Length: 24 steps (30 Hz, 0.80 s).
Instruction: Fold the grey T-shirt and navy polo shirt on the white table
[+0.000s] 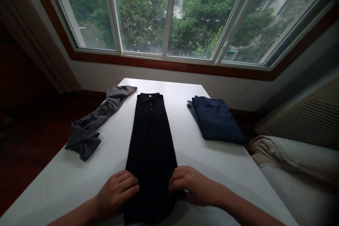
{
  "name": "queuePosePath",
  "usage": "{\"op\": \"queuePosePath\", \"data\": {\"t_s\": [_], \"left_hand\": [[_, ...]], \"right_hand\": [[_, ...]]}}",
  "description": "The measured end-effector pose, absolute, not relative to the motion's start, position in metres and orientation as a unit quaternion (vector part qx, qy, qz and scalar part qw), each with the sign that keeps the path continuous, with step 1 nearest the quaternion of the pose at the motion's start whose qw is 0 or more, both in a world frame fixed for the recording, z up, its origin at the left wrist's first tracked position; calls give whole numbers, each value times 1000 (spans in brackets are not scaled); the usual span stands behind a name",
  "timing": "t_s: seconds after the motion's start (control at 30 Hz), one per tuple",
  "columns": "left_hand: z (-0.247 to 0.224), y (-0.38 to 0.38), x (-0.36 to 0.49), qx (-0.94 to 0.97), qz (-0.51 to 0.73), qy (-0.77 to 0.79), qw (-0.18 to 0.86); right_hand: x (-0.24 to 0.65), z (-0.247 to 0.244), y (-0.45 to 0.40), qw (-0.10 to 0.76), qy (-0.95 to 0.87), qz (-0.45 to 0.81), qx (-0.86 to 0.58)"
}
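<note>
A pair of black trousers (150, 141) lies lengthwise down the middle of the white table, its waistband at the far end and its lower end running out of view near me. My left hand (118, 189) is closed at the left edge of the black trousers, fingers curled onto the cloth. On the opposite edge my right hand (189, 185) is closed on the fabric, the thumb partly hidden. Left of the trousers lies a crumpled grey garment (92, 122). To the right sits a stack of folded dark blue clothing (218, 120), with a grey edge showing at its left side.
The white table (100, 176) narrows away toward a wall below a wide window (164, 17). Off its right edge is a pale cushioned seat (296, 169), beside a slatted panel (307, 113). A curtain (42, 39) hangs at the left above a dark red floor.
</note>
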State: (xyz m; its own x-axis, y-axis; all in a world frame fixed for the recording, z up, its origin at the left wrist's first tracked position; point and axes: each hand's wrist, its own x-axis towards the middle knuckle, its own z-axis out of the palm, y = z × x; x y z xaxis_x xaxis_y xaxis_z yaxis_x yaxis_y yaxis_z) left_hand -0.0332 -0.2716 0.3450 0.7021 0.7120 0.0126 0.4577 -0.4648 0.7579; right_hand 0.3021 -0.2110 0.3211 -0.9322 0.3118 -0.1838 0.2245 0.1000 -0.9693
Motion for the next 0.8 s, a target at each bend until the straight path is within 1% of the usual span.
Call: {"op": "queuePosePath", "data": {"t_s": [0.1,0.2,0.27,0.33,0.4,0.6,0.7,0.8], "left_hand": [[357,-269,-34,797,195,407,401],[367,-267,-31,740,220,442,456],[371,-268,-28,717,225,446,486],[374,-267,-26,714,219,430,508],[377,-264,-26,715,191,407,536],[388,-237,-34,649,38,342,679],[400,-225,-31,591,24,264,762],[417,-216,-26,534,34,170,827]], "right_hand": [[301,333,-201,36,-742,644,-183],[299,343,-195,72,-724,645,-235],[300,346,-192,94,-710,645,-266],[301,348,-190,97,-706,646,-275],[304,349,-190,79,-709,649,-264],[308,355,-201,-30,-711,671,-208],[312,362,-205,-55,-685,712,-144],[316,378,-198,-60,-659,748,-56]]}}
